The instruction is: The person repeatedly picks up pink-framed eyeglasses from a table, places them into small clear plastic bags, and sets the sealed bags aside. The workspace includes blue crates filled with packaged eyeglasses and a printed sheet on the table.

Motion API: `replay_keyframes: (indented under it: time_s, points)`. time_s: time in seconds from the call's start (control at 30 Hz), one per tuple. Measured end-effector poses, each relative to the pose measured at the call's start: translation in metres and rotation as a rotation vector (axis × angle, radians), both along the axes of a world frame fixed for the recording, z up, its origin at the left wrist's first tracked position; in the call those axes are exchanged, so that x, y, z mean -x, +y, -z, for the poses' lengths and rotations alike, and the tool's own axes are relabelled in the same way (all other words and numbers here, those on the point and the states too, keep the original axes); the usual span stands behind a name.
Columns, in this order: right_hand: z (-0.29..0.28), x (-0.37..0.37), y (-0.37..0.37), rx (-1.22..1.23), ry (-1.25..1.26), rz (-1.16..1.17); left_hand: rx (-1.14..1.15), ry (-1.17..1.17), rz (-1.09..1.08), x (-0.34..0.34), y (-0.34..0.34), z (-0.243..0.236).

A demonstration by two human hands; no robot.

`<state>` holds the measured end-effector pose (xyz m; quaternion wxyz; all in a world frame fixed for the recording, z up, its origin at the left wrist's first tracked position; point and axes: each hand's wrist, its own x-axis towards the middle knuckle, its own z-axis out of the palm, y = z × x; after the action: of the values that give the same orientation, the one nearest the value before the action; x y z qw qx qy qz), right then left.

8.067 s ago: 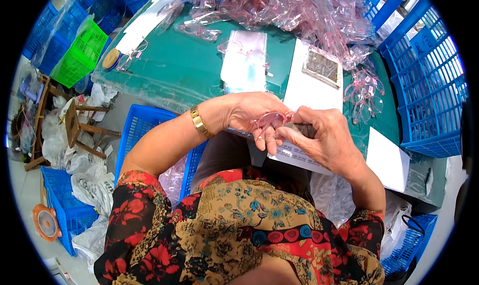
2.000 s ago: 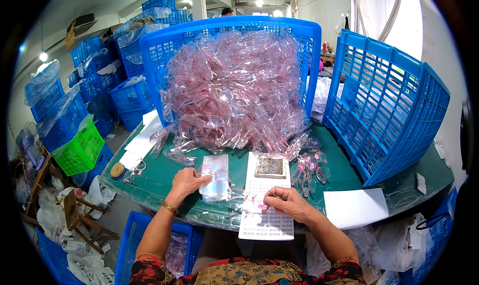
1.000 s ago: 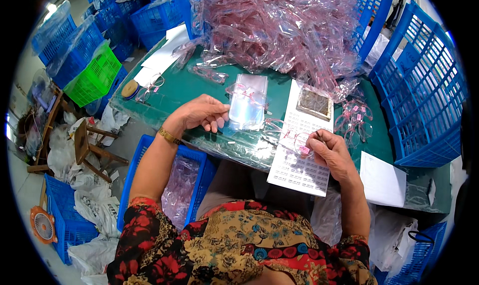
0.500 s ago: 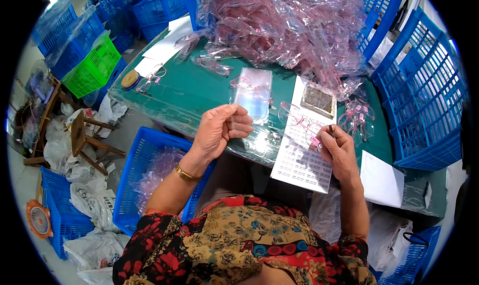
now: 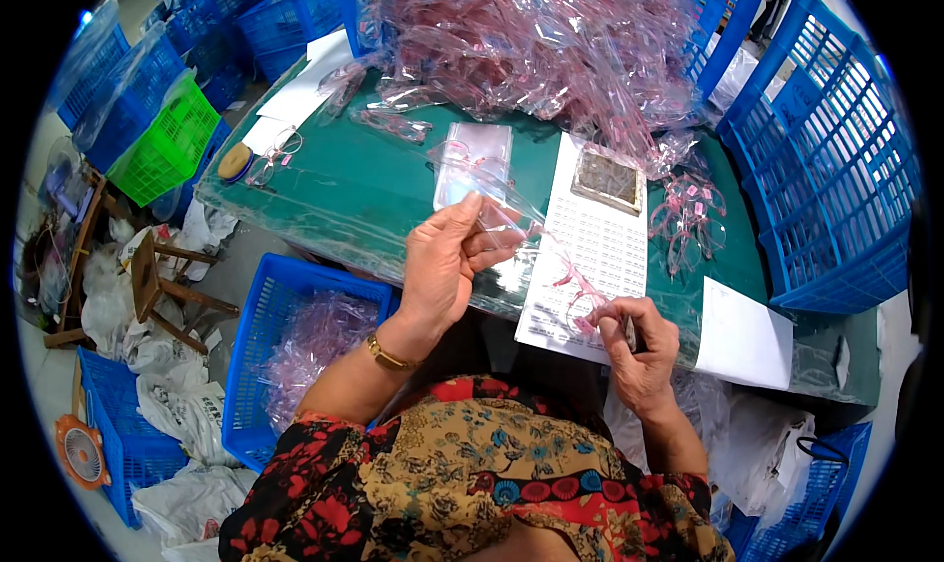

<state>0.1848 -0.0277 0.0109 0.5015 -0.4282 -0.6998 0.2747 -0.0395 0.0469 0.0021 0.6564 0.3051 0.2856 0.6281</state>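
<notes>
glossy plastic sleeves (image 5: 486, 141), wooden stool (image 5: 145, 275)

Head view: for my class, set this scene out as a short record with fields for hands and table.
Left hand: holds a clear plastic sleeve
Right hand: holds pink glasses over a printed white sheet
On the sheet: a dark framed block
Table: green, with a stack of clear sleeves
Far side: heap of wrapped pink glasses
Lower left: blue basket

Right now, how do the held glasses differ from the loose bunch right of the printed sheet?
The held glasses are one pair; the loose bunch is several pairs heaped together. The held glasses are gripped in the right hand, over the printed sheet; the loose bunch lies on the green tabletop. Both have pink parts.
</notes>
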Motion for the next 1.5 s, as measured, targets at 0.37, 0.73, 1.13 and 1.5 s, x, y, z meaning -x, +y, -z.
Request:
replay_keyframes:
  time_s: [0.37,0.73,1.13,1.5]
  points:
    - [0.007,0.017,0.002,0.019,0.132,0.126,-0.046,0.1,0.083,-0.031,-0.012,0.003]
    - [0.01,0.019,-0.002,0.109,0.185,0.145,-0.045,0.08,0.166,-0.032,-0.008,-0.001]
    - [0.012,0.023,-0.008,-0.019,0.167,0.187,-0.048,0.133,0.165,-0.034,-0.023,-0.008]
    - [0.015,0.022,-0.007,-0.054,0.16,0.203,-0.078,0.347,0.229,-0.021,-0.024,0.002]
